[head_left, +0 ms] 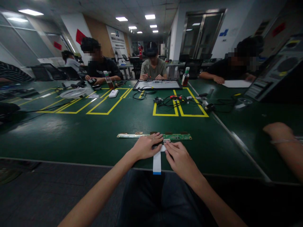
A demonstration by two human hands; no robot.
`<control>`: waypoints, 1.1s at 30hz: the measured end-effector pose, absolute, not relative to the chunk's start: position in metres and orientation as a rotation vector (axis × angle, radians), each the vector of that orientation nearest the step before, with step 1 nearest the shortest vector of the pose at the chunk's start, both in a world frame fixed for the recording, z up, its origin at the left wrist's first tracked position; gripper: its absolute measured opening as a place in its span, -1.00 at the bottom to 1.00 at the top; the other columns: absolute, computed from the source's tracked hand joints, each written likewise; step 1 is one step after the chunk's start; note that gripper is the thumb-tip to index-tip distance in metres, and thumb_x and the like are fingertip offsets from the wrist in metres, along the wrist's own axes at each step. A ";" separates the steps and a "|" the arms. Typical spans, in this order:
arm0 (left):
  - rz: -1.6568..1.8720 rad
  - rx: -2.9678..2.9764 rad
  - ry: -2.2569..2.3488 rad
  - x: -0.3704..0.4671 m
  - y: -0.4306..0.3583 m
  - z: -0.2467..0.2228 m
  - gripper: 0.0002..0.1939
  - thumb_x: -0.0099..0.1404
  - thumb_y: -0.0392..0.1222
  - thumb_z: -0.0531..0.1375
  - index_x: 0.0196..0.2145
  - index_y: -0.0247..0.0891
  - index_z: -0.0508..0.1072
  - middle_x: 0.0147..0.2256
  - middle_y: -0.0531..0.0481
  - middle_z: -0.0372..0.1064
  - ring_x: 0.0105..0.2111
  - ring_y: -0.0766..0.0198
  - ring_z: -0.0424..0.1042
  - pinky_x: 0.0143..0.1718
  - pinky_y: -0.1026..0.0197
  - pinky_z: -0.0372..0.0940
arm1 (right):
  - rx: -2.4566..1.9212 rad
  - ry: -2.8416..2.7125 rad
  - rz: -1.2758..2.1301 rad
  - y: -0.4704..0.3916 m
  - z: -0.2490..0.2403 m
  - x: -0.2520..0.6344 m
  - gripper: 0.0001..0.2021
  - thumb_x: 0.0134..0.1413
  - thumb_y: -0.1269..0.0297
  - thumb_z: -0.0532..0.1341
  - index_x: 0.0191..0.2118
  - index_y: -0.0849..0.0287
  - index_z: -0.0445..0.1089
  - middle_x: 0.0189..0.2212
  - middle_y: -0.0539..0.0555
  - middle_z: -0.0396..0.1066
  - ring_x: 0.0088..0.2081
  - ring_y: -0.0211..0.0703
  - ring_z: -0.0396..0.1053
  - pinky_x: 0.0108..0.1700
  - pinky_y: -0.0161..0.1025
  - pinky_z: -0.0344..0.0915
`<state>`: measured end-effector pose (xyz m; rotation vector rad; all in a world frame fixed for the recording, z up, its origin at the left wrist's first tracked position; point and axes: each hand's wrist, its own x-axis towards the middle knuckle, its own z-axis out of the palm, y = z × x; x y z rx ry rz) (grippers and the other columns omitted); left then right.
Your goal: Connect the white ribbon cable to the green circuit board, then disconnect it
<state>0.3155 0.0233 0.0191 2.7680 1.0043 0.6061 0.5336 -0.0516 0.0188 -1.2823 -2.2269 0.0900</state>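
Observation:
A long, narrow green circuit board point(181, 137) lies crosswise on the table in front of me. From a connector point(166, 140) at its middle, a white flat ribbon cable point(157, 162) bends toward me, its blue-tipped end over the table's edge. My left hand point(148, 146) rests on the board and the cable's bend, fingers stretched out across the board. With fingers pressed together, my right hand point(178, 156) has its tips on the ribbon cable just below the connector. Part of the cable and the board's middle are hidden under my hands.
Yellow tape outlines point(107, 113) mark the green table point(71, 132). Beyond are black cables point(165, 108), a red-handled tool point(175, 97), a white box point(113, 93), a fan guard point(73, 92), bottles point(186, 77) and a framed panel point(142, 84). Several people sit around; another person's arm point(284, 138) reaches in at right.

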 end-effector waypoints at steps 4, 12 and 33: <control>0.618 2.766 1.003 0.315 0.023 0.019 -0.53 0.49 -0.11 0.12 0.27 -0.23 0.48 0.27 -0.09 0.39 0.33 0.11 0.34 0.36 0.01 0.27 | -1.263 -2.222 0.102 -0.051 0.020 0.534 -0.60 0.43 0.37 0.10 0.27 0.14 0.45 0.15 0.16 0.54 0.11 0.08 0.40 0.17 0.10 0.45; 0.617 2.772 0.980 0.314 0.023 0.021 -0.53 0.49 -0.11 0.11 0.28 -0.23 0.47 0.28 -0.08 0.38 0.33 0.10 0.33 0.36 0.00 0.27 | -1.267 -2.228 0.110 -0.052 0.019 0.535 -0.59 0.42 0.37 0.11 0.29 0.15 0.43 0.17 0.14 0.53 0.12 0.07 0.39 0.18 0.10 0.45; 0.554 2.782 0.980 0.314 0.022 0.021 -0.51 0.51 -0.11 0.09 0.31 -0.27 0.44 0.31 -0.10 0.33 0.36 0.12 0.29 0.40 0.02 0.21 | -1.275 -2.214 0.118 -0.052 0.021 0.533 -0.58 0.40 0.37 0.13 0.30 0.10 0.43 0.18 0.15 0.52 0.13 0.07 0.41 0.17 0.11 0.46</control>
